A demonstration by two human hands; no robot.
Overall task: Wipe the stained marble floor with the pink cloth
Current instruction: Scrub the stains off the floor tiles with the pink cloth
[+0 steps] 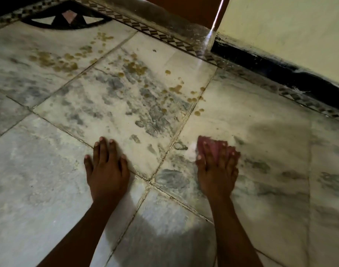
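Right hand (216,168) covers most of the blurred pink cloth (212,146).

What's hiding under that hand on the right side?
A pink cloth, pressed onto the grey-veined marble floor by the right hand. Most of the cloth, and the floor beneath it, is covered.

We see a pale marble floor (49,170) clouded with grey veining and crossed by dark joint lines, dotted with round yellow-brown stains (136,68), and a crumpled pink cloth (212,145) of dusty rose. At the far edge we find a narrow inlaid border strip (164,38) of alternating dark and cream diamonds, and a black stone inlay (68,24) holding white triangles and one pink diamond. Beyond, a black skirting band (280,74) runs under a cream wall (289,26).
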